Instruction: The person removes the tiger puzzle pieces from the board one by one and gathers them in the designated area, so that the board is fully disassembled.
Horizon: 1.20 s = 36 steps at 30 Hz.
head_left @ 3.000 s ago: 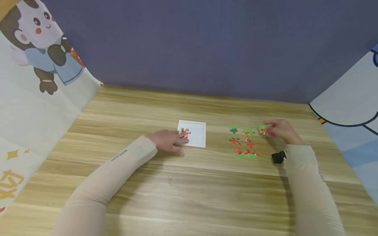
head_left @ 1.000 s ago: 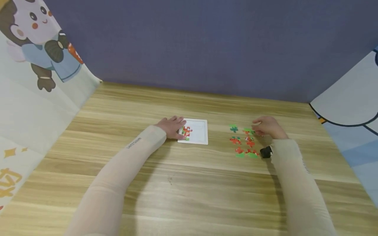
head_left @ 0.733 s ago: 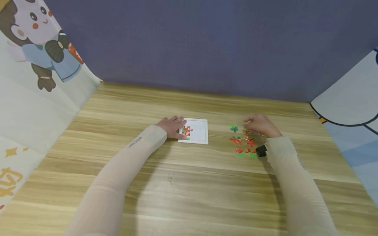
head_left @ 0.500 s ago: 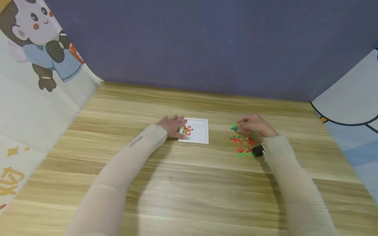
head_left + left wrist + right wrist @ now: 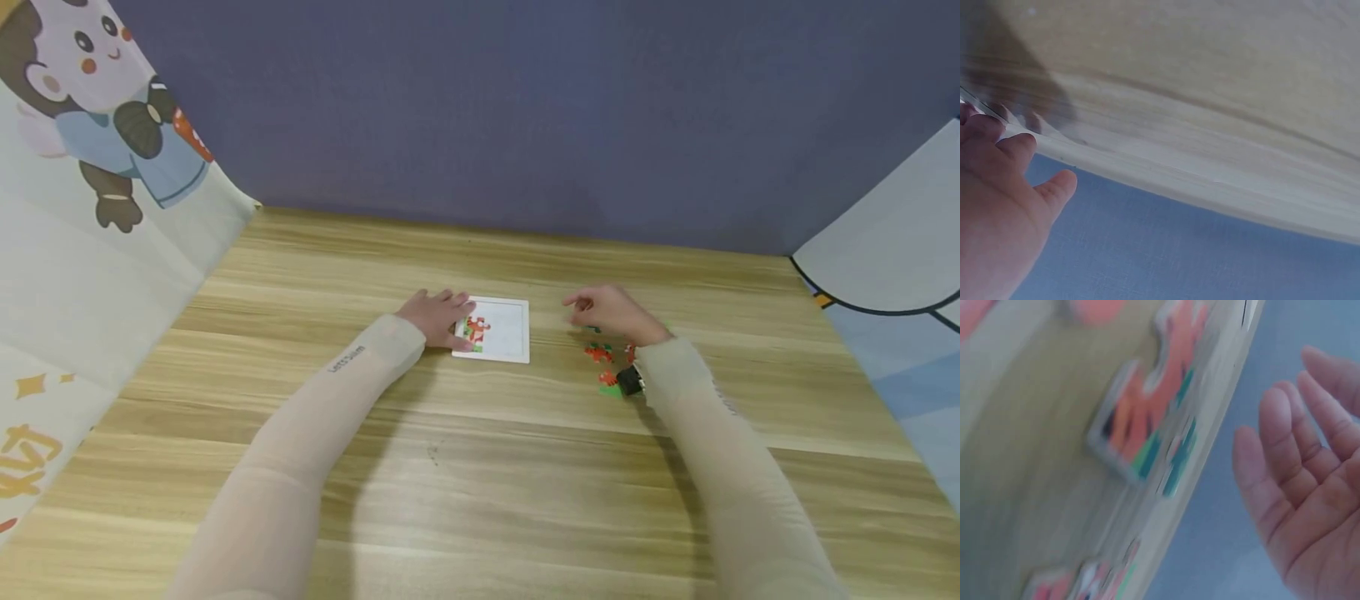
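Observation:
My left hand (image 5: 437, 318) rests with spread fingers over the left edge of a white puzzle frame (image 5: 525, 333). Inside the frame, joined orange-and-green jigsaw pieces (image 5: 477, 327) lie along its left side. My right hand (image 5: 611, 310) hovers above the loose pieces to the right of the frame, its index finger and thumb bent with a gap between them. In the right wrist view the right hand's fingers (image 5: 1282, 437) are loosely curved and nothing shows in the palm. Below it lie a red-orange piece (image 5: 598, 353) and a red-and-green piece (image 5: 608, 382); other pieces are partly hidden.
The wood-grain table (image 5: 465, 500) ends at a dark blue panel (image 5: 480, 125) behind. A cartoon-printed sheet (image 5: 112, 125) stands at the left, another printed sheet (image 5: 900, 217) at the right. A small black camera (image 5: 630, 380) sits at the right wrist.
My right hand touched a piece at the far right, then moved left over the upper row without it. My left hand shifted up onto the frame's left edge and has stayed there.

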{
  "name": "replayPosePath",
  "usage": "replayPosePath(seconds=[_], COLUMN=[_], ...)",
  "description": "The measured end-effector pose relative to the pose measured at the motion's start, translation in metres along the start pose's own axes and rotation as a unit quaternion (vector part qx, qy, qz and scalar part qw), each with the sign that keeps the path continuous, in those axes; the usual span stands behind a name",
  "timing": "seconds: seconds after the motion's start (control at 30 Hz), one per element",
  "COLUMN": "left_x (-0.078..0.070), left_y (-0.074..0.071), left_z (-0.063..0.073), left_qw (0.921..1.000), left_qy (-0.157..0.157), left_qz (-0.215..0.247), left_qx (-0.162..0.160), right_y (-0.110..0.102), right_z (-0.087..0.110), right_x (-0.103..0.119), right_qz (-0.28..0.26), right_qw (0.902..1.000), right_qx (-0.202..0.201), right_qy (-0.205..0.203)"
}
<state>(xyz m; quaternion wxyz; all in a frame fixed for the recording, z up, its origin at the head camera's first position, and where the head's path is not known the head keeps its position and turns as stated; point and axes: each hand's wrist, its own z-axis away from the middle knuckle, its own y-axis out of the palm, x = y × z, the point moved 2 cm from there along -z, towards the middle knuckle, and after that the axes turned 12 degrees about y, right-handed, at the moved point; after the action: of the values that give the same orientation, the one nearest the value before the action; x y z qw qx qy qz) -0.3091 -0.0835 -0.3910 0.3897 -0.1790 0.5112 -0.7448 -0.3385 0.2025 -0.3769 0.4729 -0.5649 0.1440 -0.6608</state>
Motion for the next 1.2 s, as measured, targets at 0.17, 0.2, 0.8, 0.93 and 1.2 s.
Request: replayPosePath(seconds=[0.17,0.2,0.8,0.93,1.2], left_x=[-0.002,-0.002,0.004,0.005,0.003], left_y=[-0.003,-0.003,-0.001,-0.001,-0.001], left_z=[0.003,0.004,-0.002,-0.002,-0.001], left_qw=[1.0,1.0,0.9994,0.9987,0.9984], left_qy=[-0.006,-0.007,-0.028,-0.034,-0.036], left_qz=[-0.003,-0.004,0.018,0.033,0.017], left_qx=[0.001,0.001,-0.013,-0.02,-0.039], right_y=[0.008,0.009,0.023,0.031,0.046], right_z=[-0.006,-0.007,-0.022,-0.028,-0.037], right_x=[0.014,0.017,0.065,0.075,0.087], right_qz=[0.035,0.04,0.172,0.194,0.209], right_qw=[0.9984,0.998,0.98,0.9766,0.9774], right_qx=[-0.002,-0.002,-0.011,0.006,0.005], right_qy=[-0.044,-0.049,-0.1,-0.092,-0.031])
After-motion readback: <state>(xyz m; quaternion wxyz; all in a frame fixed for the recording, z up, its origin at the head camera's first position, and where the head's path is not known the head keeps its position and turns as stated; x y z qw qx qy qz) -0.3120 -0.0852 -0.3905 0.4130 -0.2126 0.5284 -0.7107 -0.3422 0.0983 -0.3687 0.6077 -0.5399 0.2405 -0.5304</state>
